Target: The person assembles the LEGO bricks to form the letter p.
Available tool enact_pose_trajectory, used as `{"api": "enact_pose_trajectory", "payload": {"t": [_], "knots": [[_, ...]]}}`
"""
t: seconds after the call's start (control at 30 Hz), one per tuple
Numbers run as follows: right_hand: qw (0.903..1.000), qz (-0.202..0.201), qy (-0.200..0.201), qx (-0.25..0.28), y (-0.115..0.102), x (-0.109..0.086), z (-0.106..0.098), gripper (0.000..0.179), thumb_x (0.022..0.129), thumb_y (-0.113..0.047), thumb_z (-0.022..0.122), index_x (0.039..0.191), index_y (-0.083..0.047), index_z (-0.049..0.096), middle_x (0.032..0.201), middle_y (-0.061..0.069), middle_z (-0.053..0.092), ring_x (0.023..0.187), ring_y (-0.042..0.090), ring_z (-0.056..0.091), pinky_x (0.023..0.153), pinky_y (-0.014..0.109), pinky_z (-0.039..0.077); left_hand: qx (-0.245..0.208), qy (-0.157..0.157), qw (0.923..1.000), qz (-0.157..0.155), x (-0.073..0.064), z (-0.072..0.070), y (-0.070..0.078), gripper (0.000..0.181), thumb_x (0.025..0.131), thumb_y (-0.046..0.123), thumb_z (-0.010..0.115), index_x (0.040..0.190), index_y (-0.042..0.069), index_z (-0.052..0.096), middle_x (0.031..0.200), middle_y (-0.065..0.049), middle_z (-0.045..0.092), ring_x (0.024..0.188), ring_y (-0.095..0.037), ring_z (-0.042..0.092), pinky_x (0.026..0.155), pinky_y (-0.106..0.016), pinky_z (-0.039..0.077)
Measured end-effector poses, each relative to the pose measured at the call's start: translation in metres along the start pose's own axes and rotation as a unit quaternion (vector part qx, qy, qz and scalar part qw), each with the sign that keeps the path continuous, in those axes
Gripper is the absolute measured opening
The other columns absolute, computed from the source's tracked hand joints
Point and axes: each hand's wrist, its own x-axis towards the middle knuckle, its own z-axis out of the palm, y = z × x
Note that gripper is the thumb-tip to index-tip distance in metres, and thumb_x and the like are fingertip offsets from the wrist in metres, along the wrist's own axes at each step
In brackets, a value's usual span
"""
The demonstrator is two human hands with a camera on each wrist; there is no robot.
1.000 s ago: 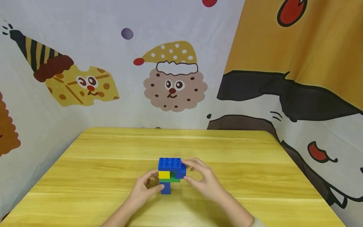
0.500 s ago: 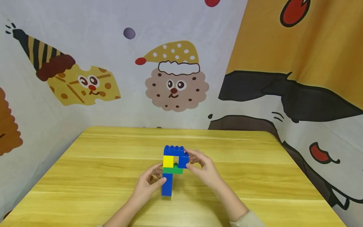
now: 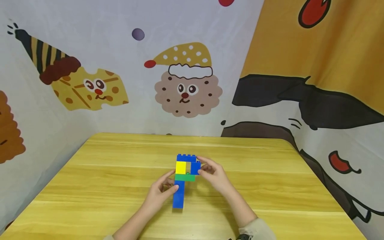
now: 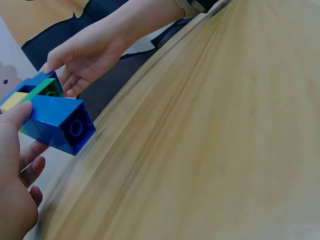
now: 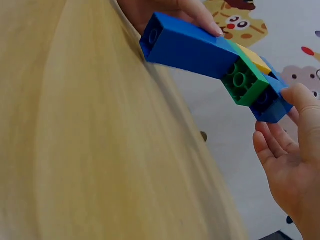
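A building-block structure shaped like a P is held up in both hands, its hollow underside showing in both wrist views. Its stem is a blue block column [image 3: 179,196]. Above that come a green block [image 3: 183,177], a yellow block [image 3: 181,167] and a long blue block [image 3: 186,158] with studs across the top. At the right side hangs another blue block [image 3: 195,168], with a gap between it and the yellow one. My left hand [image 3: 159,193] pinches the stem's upper part between thumb and fingers. My right hand [image 3: 216,175] pinches the right-hand blue block.
The wooden table [image 3: 120,166] stretches beneath and around the hands. Behind it hangs a white cloth backdrop [image 3: 114,20] printed with cartoon figures, running on to an orange part at the right. A dark band [image 3: 243,237] sits at the right wrist.
The structure has tilted so that its front face shows instead of its studded top, and its upper part has risen. Both hands have moved slightly up and right with it, keeping their grip.
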Motion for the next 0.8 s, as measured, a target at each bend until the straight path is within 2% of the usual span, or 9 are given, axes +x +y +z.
{"api": "enact_pose_trajectory", "payload": {"t": [0.07,0.3,0.47,0.57,0.8], "knots": [[1.0000,0.007,-0.005,-0.004,-0.004,-0.002,0.000,0.047,0.090,0.002,0.062,0.136,0.000,0.050,0.121,0.017,0.055,0.097,0.027,0.056,0.079,0.028,0.050,-0.001,-0.007,1.0000,-0.003,0.001,0.000,-0.001,0.054,0.088,0.019,0.071,0.138,0.017,0.051,0.092,-0.003,0.066,0.090,-0.023,0.057,0.077,-0.031,0.045],[0.9996,0.009,-0.025,-0.010,0.005,-0.001,-0.002,0.051,0.090,0.000,0.063,0.138,-0.001,0.048,0.124,0.017,0.053,0.096,0.028,0.056,0.079,0.029,0.050,0.001,-0.026,0.9997,-0.003,0.003,0.000,-0.003,0.055,0.089,0.022,0.069,0.139,0.013,0.049,0.093,-0.005,0.066,0.091,-0.023,0.057,0.078,-0.032,0.046],[0.9982,0.003,-0.050,-0.033,0.011,-0.001,-0.002,0.064,0.084,-0.004,0.073,0.141,0.000,0.044,0.129,0.018,0.050,0.096,0.030,0.057,0.087,0.042,0.049,0.014,-0.032,0.9994,-0.005,0.004,0.001,-0.004,0.055,0.089,0.023,0.069,0.139,0.010,0.048,0.096,-0.004,0.066,0.093,-0.022,0.057,0.079,-0.033,0.046],[0.9968,0.001,-0.064,-0.049,0.013,-0.001,-0.001,0.072,0.080,-0.004,0.077,0.142,0.001,0.041,0.127,0.019,0.050,0.099,0.031,0.056,0.091,0.049,0.045,0.023,-0.032,0.9992,-0.011,0.004,0.002,-0.004,0.056,0.089,0.023,0.070,0.139,0.010,0.048,0.099,-0.003,0.065,0.094,-0.021,0.057,0.080,-0.033,0.045],[0.9927,-0.004,-0.066,-0.101,0.018,-0.002,0.000,0.074,0.079,-0.010,0.079,0.142,0.001,0.041,0.120,0.015,0.054,0.103,0.030,0.053,0.092,0.054,0.041,0.025,-0.028,0.9993,-0.006,0.005,0.003,-0.004,0.058,0.088,0.021,0.071,0.140,0.009,0.047,0.107,-0.003,0.064,0.101,-0.022,0.055,0.088,-0.040,0.044]]}}
